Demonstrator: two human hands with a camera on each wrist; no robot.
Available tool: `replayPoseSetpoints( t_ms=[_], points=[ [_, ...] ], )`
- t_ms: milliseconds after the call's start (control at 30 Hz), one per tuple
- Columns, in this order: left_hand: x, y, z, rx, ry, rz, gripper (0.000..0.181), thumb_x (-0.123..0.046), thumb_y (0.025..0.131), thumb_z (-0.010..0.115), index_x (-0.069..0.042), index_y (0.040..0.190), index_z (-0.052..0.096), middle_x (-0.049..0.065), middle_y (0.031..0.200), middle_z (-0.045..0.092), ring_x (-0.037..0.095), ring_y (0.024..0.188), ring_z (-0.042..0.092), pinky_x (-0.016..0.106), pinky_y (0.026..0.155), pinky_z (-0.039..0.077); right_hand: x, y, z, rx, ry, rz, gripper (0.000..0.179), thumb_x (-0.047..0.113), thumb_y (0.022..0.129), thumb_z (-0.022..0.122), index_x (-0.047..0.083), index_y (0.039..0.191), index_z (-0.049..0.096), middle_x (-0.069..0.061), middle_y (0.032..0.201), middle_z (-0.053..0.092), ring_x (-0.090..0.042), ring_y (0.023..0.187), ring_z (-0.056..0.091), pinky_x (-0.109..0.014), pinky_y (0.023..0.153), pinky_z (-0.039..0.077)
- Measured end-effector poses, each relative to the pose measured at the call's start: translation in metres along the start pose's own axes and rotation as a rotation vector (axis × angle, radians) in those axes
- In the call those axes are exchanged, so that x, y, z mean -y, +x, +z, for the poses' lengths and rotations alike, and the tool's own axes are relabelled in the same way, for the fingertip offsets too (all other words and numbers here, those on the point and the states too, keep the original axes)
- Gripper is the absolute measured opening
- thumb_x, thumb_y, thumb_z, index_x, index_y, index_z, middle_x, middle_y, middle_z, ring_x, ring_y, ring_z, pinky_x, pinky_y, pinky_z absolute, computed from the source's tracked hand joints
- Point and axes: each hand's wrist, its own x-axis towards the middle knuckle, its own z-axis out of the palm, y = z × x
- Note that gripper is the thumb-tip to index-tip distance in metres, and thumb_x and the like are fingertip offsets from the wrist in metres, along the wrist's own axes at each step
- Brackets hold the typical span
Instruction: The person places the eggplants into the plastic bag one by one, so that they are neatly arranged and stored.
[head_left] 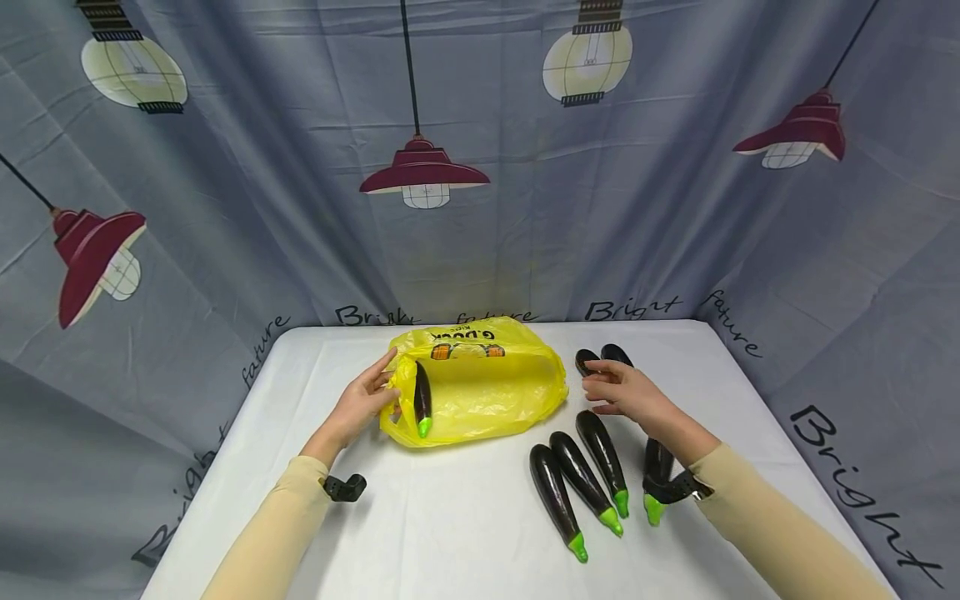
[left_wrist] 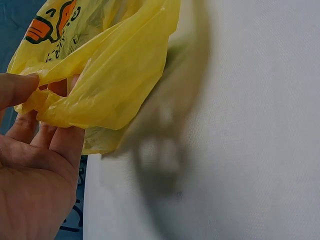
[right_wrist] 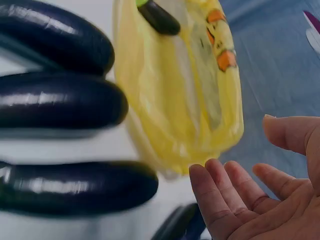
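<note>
A yellow plastic bag (head_left: 495,396) lies on its side with its mouth spread, and one eggplant (head_left: 423,400) with a green stem end rests inside at the left. My left hand (head_left: 365,398) pinches the bag's left edge between thumb and fingers; the left wrist view shows the gathered film (left_wrist: 55,102) in that grip. My right hand (head_left: 626,392) hovers to the right of the bag, fingers apart and holding nothing. Beyond it, two eggplants (head_left: 617,354) are partly hidden by the fingers. Several more eggplants (head_left: 557,500) lie nearer, one partly covered by the right wrist's camera.
A white-covered table (head_left: 435,525) carries everything. Behind it hangs a grey-blue curtain (head_left: 495,258) printed with lamps and lettering. Dark wrist cameras (head_left: 345,488) are strapped to both wrists.
</note>
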Motion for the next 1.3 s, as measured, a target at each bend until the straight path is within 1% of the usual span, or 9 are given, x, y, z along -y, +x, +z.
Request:
replayPoseSetpoints(
  t_ms=[133,300,567,667,867,1033,1133,1233,1300],
  points=[
    [0.0,0.001,0.0,-0.008,0.0,-0.006,0.073,-0.008,0.102,0.061,-0.034,0.162,0.03,0.017,0.15,0.048,0.027,0.113,0.061,0.034,0.09,0.056,-0.009,-0.012,-0.019,-0.025,-0.001,-0.009,0.073,0.029,0.103,0.063,-0.003,0.158,0.028,-0.033,0.146,0.043,-0.047,0.13,0.052,-0.046,0.098,0.055],
    [-0.002,0.003,0.001,-0.012,0.0,-0.034,0.065,-0.014,0.102,0.064,-0.034,0.159,0.039,0.014,0.147,0.05,0.025,0.113,0.06,0.032,0.086,0.057,-0.017,-0.025,-0.04,-0.053,-0.013,-0.031,0.075,0.032,0.105,0.059,-0.005,0.16,0.022,-0.035,0.147,0.041,-0.05,0.131,0.049,-0.052,0.101,0.052],
    [0.0,0.007,-0.001,-0.01,-0.002,-0.066,0.059,-0.018,0.103,0.063,-0.031,0.158,0.043,0.013,0.147,0.05,0.022,0.106,0.059,0.026,0.072,0.054,-0.034,-0.04,-0.066,-0.104,-0.042,-0.016,0.079,0.035,0.106,0.058,-0.006,0.16,0.02,-0.035,0.147,0.039,-0.052,0.132,0.047,-0.047,0.098,0.055],
    [0.0,0.007,-0.001,-0.006,-0.01,-0.069,0.059,-0.017,0.104,0.062,-0.029,0.158,0.042,0.013,0.149,0.049,0.021,0.107,0.059,0.026,0.073,0.053,-0.04,-0.044,-0.073,-0.131,-0.07,0.008,0.081,0.038,0.105,0.059,-0.008,0.159,0.019,-0.035,0.148,0.038,-0.052,0.133,0.047,-0.048,0.099,0.054],
    [0.001,0.008,0.0,-0.017,-0.034,-0.051,0.057,-0.014,0.103,0.062,-0.028,0.156,0.046,0.008,0.152,0.049,0.021,0.104,0.058,0.023,0.066,0.049,-0.052,-0.055,-0.082,-0.162,-0.131,0.058,0.083,0.04,0.105,0.057,-0.012,0.157,0.019,-0.038,0.146,0.039,-0.052,0.132,0.047,-0.051,0.1,0.053],
    [0.003,0.008,0.0,-0.035,-0.062,-0.004,0.052,-0.009,0.102,0.063,-0.016,0.15,0.046,0.011,0.155,0.044,0.02,0.115,0.059,0.026,0.077,0.055,-0.06,-0.063,-0.086,-0.168,-0.149,0.094,0.084,0.042,0.105,0.057,-0.013,0.157,0.019,-0.039,0.147,0.039,-0.051,0.13,0.049,-0.051,0.099,0.053],
    [0.003,0.007,0.0,-0.039,-0.065,0.0,0.044,-0.008,0.102,0.062,-0.01,0.144,0.049,0.014,0.154,0.043,0.02,0.109,0.06,0.027,0.077,0.056,-0.065,-0.066,-0.087,-0.178,-0.16,0.106,0.085,0.043,0.105,0.057,-0.012,0.157,0.02,-0.039,0.146,0.04,-0.05,0.129,0.05,-0.049,0.098,0.054],
    [0.002,0.007,-0.001,-0.018,-0.043,-0.014,0.042,-0.01,0.104,0.06,-0.013,0.145,0.054,0.013,0.154,0.043,0.021,0.098,0.061,0.024,0.07,0.053,-0.069,-0.068,-0.088,-0.183,-0.176,0.118,0.084,0.043,0.105,0.057,-0.012,0.157,0.02,-0.038,0.145,0.041,-0.05,0.129,0.051,-0.05,0.098,0.054],
    [0.001,0.006,-0.002,0.014,-0.023,-0.019,0.046,-0.011,0.105,0.058,-0.017,0.15,0.053,0.013,0.157,0.04,0.022,0.101,0.059,0.023,0.072,0.052,-0.07,-0.069,-0.09,-0.186,-0.189,0.127,0.085,0.044,0.104,0.057,-0.012,0.156,0.021,-0.038,0.144,0.042,-0.05,0.128,0.051,-0.051,0.098,0.054]
  ],
)
